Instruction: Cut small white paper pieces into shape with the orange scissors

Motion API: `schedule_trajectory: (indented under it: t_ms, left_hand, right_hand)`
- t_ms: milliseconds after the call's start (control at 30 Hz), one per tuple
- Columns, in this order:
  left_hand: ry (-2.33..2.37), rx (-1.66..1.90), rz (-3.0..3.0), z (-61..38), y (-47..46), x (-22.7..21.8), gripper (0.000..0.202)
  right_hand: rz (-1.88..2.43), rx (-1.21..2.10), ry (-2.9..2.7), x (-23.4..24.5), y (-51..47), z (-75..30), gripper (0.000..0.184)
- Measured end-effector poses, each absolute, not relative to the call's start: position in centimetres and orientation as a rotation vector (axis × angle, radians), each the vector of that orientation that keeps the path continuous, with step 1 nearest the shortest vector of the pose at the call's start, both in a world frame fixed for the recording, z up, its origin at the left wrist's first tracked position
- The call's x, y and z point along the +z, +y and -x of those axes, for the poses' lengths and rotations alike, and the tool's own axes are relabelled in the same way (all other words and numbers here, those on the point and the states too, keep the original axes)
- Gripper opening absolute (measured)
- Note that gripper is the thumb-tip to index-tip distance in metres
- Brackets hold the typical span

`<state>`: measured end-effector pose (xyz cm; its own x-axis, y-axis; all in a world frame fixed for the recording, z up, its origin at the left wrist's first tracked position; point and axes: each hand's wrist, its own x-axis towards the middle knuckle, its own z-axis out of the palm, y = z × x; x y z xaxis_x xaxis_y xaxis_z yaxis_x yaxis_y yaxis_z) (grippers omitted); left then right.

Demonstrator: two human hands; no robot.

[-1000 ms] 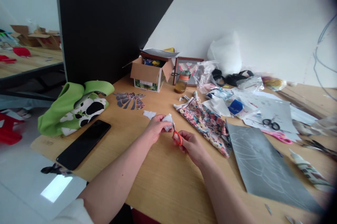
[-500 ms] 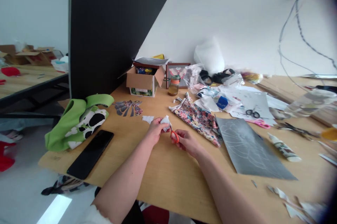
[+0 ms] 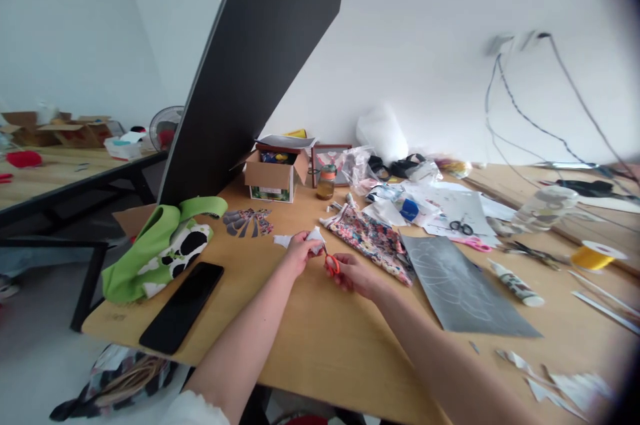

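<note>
Between the fingers of my left hand (image 3: 299,253) is a small white piece of paper or cloth (image 3: 315,236). My right hand (image 3: 353,273) grips orange-handled scissors (image 3: 332,264), whose blades point up at the edge of that white piece. Just beyond my left hand a second white scrap (image 3: 283,240) lies on the table. Farther left are several patterned fabric pieces (image 3: 248,222) set out in a fan. A folded floral cloth (image 3: 369,242) lies right of the scissors.
A black phone (image 3: 183,307) and a green bag (image 3: 135,255) lie at the left. A grey sheet with white lines (image 3: 463,285), a glue bottle (image 3: 516,283) and yellow thread spool (image 3: 595,254) are at the right. Behind stand a cardboard box (image 3: 271,175) and a jar (image 3: 326,183).
The head view has tilted and shifted, bringing a fan and the wall sockets into sight. My hands stay together with the white piece and scissors, almost unmoved over the table.
</note>
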<state>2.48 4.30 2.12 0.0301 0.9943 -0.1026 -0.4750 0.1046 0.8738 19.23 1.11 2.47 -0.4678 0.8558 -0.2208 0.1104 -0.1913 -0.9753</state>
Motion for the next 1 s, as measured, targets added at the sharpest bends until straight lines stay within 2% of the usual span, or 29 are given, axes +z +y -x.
schedule_trajectory:
  t_ms: [533, 1000]
  left_hand:
    - [0.879, 1.395, -0.758, -2.3, 3.6, 1.8, 0.034]
    - [0.893, 1.353, -0.812, -2.1, 3.0, 1.5, 0.034]
  right_hand:
    - [1.127, 1.704, -1.467, 1.8, 0.9, -19.0, 0.052]
    - [1.214, 1.673, -1.621, 3.0, 0.1, -19.3, 0.053]
